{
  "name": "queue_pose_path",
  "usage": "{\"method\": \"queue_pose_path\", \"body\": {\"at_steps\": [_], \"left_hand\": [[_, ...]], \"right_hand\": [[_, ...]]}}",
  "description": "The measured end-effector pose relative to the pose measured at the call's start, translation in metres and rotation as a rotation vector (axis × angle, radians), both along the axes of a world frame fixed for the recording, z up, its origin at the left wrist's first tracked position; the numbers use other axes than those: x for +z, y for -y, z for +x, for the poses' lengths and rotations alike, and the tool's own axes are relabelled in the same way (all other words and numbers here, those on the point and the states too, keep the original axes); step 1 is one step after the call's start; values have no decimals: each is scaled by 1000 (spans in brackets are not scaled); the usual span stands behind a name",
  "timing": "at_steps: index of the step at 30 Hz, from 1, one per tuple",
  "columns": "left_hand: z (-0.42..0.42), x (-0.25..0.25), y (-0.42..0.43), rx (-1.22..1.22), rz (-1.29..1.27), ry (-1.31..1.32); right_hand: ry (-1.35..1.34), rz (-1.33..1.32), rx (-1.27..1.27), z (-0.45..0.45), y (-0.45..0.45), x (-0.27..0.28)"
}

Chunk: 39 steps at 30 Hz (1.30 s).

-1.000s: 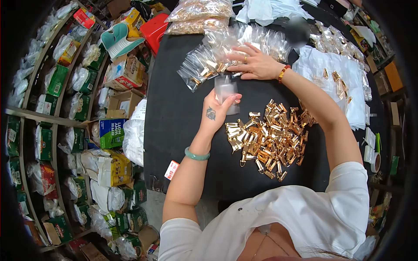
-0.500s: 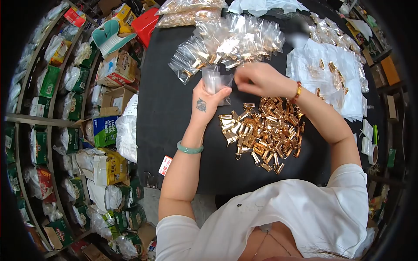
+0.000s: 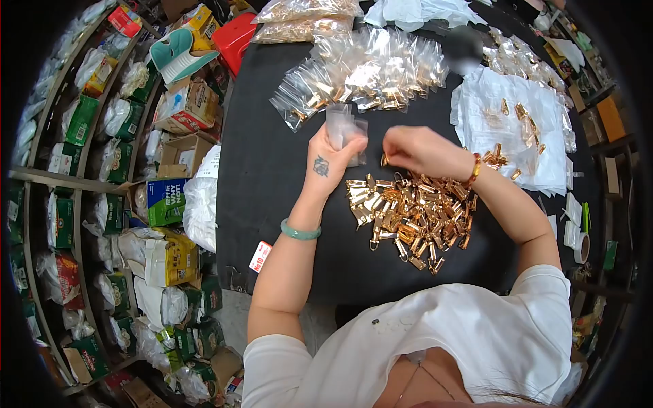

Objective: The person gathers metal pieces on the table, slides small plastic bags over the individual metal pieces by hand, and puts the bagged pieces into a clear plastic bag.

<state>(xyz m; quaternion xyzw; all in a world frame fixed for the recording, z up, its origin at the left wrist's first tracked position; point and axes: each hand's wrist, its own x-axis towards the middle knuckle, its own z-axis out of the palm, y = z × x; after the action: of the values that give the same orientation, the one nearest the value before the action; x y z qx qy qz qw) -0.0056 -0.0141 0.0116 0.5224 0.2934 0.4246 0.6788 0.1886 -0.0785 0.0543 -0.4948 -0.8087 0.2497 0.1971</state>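
My left hand [image 3: 326, 160] is closed around a bunch of small clear plastic bags [image 3: 342, 126], thumb pressed across them. To its right, my right hand [image 3: 425, 153] is pinched shut above the far edge of a pile of gold metal clips [image 3: 422, 221]. A small gold clip [image 3: 384, 160] pokes out below its fingertips, apart from the bags; the rest of it is hidden by the fingers. Some clips in the pile carry wire-like loops.
Filled clear bags [image 3: 381, 64] lie heaped beyond my hands on the black tabletop [image 3: 272, 183]. At right, white plastic sheets [image 3: 476, 102] hold several loose gold clips. Larger bags [image 3: 306, 28] sit at the far edge. Crowded shelves [image 3: 81, 183] stand at left.
My right hand has moved from beside the bags toward the pile, and a gold clip now shows at its fingertips. My left hand keeps its hold. The whole view has shifted slightly.
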Motion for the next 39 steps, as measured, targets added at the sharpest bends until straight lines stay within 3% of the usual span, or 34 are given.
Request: {"method": "queue_pose_path", "body": {"at_steps": [3,7,12,15,20,24,28,31,32,35,39], "left_hand": [[-3,0,-1,-23,207,-128],[-2,5,2,-30,192,-178],[-2,4,3,-36,179,-179],[-2,5,4,-46,158,-142],[1,-3,3,-56,133,-117],[1,-2,2,-91,216,-220],[-4,-8,-5,-141,55,-109],[-8,-9,-8,-240,-57,-13],[-8,-9,-7,-241,-57,-13],[-7,-3,-4,-229,-95,1],[-5,0,-2,-195,-49,-101]], "right_hand": [[-162,83,-73,11,-7,20],[-376,167,-132,10,-13,42],[-353,244,-99,-3,-18,50],[-211,212,-61,-8,-22,41],[-242,159,13,-18,-21,24],[-117,404,128,-15,-30,21],[-91,255,75,-1,-35,52],[3,-115,-105,6,-40,70],[3,-115,-106,8,-44,70],[264,78,36,19,-62,61],[237,347,8,41,-94,25]]}}
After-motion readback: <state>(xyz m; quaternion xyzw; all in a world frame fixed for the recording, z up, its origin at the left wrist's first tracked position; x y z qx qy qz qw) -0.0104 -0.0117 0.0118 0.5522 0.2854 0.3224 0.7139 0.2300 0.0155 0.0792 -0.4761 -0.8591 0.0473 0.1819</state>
